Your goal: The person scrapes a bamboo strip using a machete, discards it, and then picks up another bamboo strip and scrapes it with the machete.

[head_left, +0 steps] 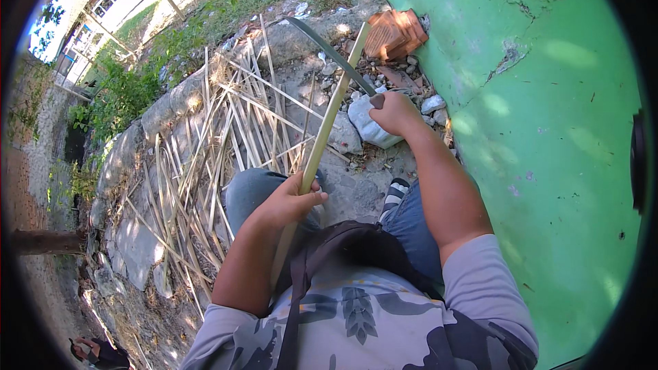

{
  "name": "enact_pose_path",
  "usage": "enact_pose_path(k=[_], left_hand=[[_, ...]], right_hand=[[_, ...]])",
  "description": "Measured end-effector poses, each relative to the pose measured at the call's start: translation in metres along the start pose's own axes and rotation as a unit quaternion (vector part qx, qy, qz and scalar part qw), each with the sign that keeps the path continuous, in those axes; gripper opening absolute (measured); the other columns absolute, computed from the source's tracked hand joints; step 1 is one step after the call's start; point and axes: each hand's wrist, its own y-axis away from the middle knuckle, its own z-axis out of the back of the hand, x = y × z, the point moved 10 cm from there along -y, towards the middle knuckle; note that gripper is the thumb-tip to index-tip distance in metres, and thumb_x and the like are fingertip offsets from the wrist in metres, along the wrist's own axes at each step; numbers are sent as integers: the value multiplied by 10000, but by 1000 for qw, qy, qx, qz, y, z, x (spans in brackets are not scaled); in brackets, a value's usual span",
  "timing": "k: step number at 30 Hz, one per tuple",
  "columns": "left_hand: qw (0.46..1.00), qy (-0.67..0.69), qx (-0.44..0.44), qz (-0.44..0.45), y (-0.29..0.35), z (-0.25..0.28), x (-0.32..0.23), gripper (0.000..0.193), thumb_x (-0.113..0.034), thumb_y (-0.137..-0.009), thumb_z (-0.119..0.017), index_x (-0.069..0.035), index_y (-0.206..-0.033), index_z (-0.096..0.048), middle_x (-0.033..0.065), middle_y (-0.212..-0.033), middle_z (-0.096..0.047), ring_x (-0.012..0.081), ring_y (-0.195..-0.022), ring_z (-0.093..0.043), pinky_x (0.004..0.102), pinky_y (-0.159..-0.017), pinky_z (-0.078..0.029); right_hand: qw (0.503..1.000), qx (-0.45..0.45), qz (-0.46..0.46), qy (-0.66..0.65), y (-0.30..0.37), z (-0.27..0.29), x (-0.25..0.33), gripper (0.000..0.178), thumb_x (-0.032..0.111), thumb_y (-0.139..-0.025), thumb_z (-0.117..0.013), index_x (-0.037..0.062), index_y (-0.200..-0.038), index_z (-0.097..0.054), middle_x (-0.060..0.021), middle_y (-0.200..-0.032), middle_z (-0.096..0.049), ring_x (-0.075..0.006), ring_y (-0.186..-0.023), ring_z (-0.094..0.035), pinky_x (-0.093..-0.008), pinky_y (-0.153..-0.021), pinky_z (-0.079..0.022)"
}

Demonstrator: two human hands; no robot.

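The left hand (288, 202) is clamping around a long pale wooden strip (331, 113), which is slanting up from the grip toward one o'clock and running down to six o'clock, in front of the person's body. The right hand (399, 115) is gripping the handle of a knife (327, 48), whose dark blade is pointing to ten o'clock and crossing the strip near its upper end; whether blade and wood are touching is hard to tell. A loose pile of thin strips (195, 178) is lying on the ground from nine to eleven o'clock of the left hand. Just beside the right hand, toward nine o'clock, a whitish block (367, 123) is resting, orange tiles (394, 35) are sitting at twelve, and a green wall (548, 137) is rising at three o'clock
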Motion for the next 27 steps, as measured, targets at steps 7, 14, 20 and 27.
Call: enact_pose_path(k=[7,14,20,27], left_hand=[[1000,18,4,-4,0,0,6,330,-270,-878,-780,-114,-1069,-561,-26,-808,-531,81,-644,-481,253,-556,-379],[999,32,2,-17,5,3,9,336,-273,-906,-756,-80,-1122,-585,-33,-808,-524,81,-687,-489,264,-596,-389],[999,4,-7,-35,11,-5,0,248,-204,-976,-695,-132,-1033,-465,-58,-639,-409,57,-457,-356,259,-420,-263],[988,-135,-37,-64,26,7,-50,337,-335,-932,-745,-97,-1059,-543,-27,-708,-499,80,-574,-492,280,-515,-419]], right_hand=[[977,167,131,-17,29,-18,38,365,310,-739,-763,52,-996,-749,-201,-974,-738,-364,-951,-706,-430,-842,-550],[973,113,170,111,57,-10,80,386,427,-760,-791,90,-942,-746,-147,-925,-741,-339,-924,-713,-432,-825,-547],[953,-33,143,264,79,40,100,429,586,-798,-762,169,-893,-730,-74,-870,-745,-261,-875,-730,-444,-908,-482],[967,32,215,132,95,57,89,454,540,-831,-750,105,-921,-657,-135,-811,-716,-362,-825,-715,-503,-736,-531]])
